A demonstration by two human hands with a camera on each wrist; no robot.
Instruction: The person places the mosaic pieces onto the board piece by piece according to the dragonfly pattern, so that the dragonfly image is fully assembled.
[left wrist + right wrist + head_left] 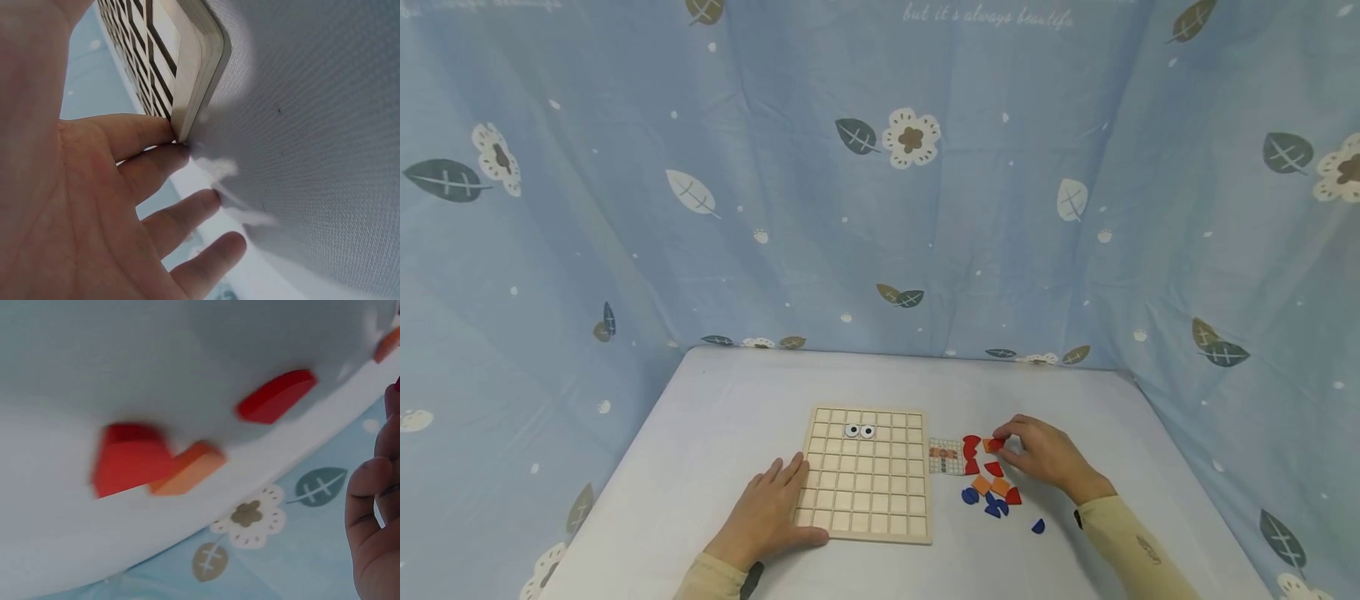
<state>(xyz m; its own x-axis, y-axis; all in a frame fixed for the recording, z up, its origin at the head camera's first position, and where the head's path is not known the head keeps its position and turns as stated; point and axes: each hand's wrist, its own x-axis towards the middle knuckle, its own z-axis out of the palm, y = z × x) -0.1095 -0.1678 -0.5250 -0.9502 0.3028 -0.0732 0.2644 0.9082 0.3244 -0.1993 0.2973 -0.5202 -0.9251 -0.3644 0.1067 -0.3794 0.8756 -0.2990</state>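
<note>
A wooden grid board [880,481] lies on the table, with two white eye pieces [867,432] side by side in its upper cells. My left hand [769,510] rests at the board's left edge, thumb by the front edge; in the left wrist view its fingers [156,165] are loosely extended, some touching the corner. To the right of the board, my right hand [1047,452] pinches a red rounded piece [997,445] between thumb and fingertips, over an orange square [987,446]. Only a sliver of that red piece shows in the right wrist view.
A small pattern card [946,457] lies against the board's right side. Near it are several red pieces [971,447], orange squares [981,484] and blue half-round pieces [971,496]. One blue piece [1038,526] lies apart, nearer the front. A patterned curtain [880,208] surrounds the table.
</note>
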